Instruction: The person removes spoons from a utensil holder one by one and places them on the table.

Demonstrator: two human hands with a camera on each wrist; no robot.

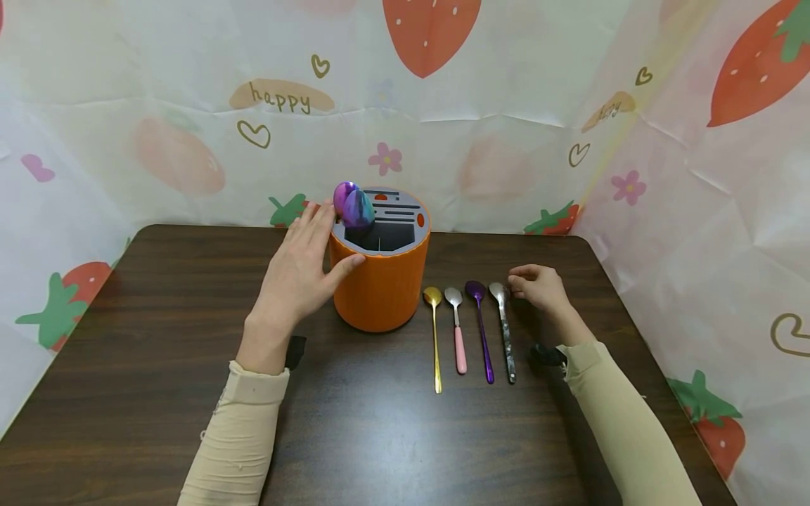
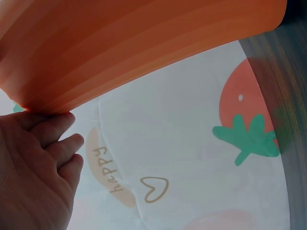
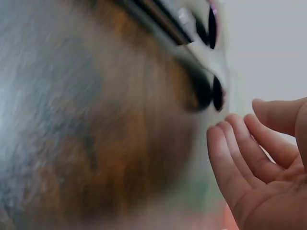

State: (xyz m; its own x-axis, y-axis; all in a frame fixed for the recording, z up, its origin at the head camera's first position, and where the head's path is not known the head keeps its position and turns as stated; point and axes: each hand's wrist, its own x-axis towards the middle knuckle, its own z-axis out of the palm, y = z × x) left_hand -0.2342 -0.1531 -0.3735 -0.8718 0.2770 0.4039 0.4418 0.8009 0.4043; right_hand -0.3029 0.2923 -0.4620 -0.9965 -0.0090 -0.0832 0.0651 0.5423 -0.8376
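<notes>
The left hand (image 1: pixel 297 256), fingers extended and thumb spread, rests ungripping against the left side of a round orange holder (image 1: pixel 380 299) with a grey slotted top. Glossy purple-blue spoon bowls (image 1: pixel 354 205) rise at its left. The right hand (image 1: pixel 539 287), loosely curled and empty, is just right of a silver spoon with black marbled handle (image 1: pixel 507 337); contact is hard to judge. Farther left lie a purple metal spoon (image 1: pixel 482 330), a pink-handled silver spoon (image 1: pixel 459 348) and a gold metal spoon (image 1: pixel 435 337).

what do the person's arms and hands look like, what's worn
The left hand and right hand are ungloved. The left sleeve and right sleeve are pale beige with cuffs, the left one wrinkled. A small black piece shows near each cuff, its details unclear.
</notes>
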